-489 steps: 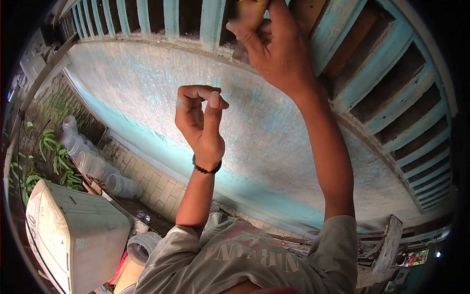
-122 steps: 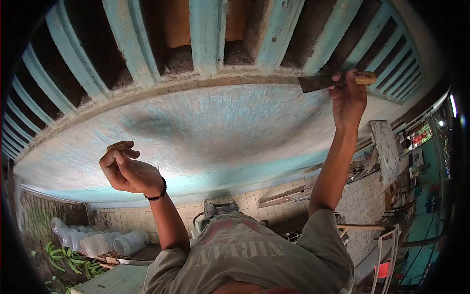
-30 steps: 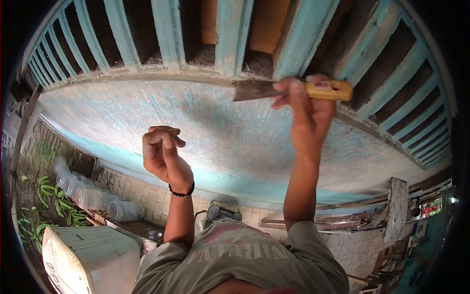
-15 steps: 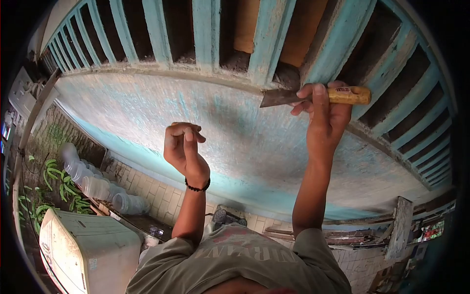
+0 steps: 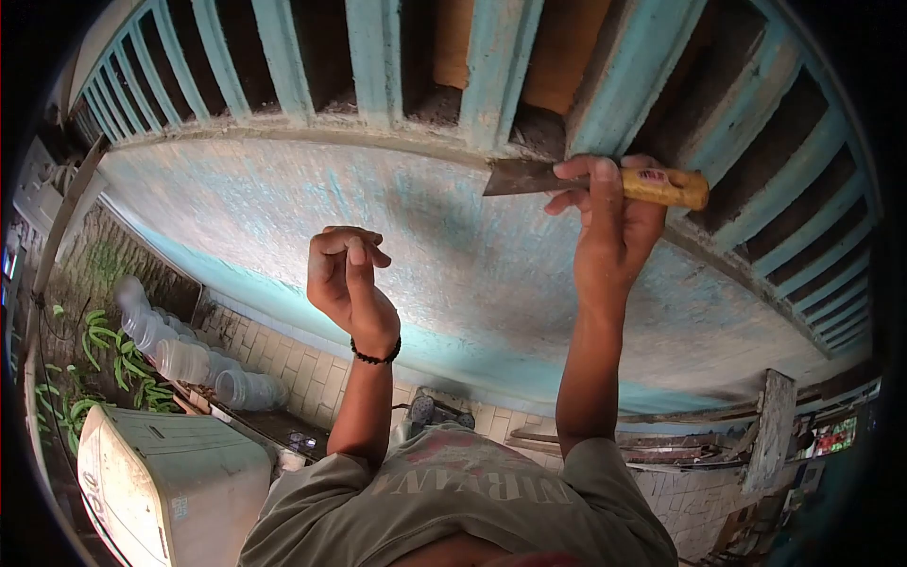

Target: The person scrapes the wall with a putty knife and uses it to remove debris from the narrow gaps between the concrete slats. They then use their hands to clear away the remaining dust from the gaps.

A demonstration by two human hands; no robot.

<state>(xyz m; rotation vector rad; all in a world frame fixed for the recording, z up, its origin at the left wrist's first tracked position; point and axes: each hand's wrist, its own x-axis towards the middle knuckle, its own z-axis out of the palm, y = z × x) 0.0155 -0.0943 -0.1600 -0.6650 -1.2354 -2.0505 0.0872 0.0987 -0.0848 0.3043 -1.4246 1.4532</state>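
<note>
My right hand [image 5: 609,227] is raised overhead and grips a scraper [image 5: 666,186] by its yellow wooden handle. The scraper's rusty metal blade [image 5: 520,177] points left and lies against the ledge where the scraped pale-blue wall [image 5: 283,217] meets the turquoise vent slats [image 5: 373,57]. My left hand [image 5: 345,279], with a black bead bracelet at the wrist, hovers lower and to the left of the blade. Its fingers are curled in with the thumb at the fingertips, and I see nothing in it. It touches neither the wall nor the scraper.
Down at the left stand a white appliance [image 5: 161,482], a row of clear plastic jars [image 5: 179,354] and green plants [image 5: 104,331]. A tiled wall runs below the painted band. A weathered wooden plank [image 5: 767,430] and lumber lie at the lower right.
The scraper blade has slid a little to the left along the ledge with my right hand. My left hand has stayed curled and hardly moved.
</note>
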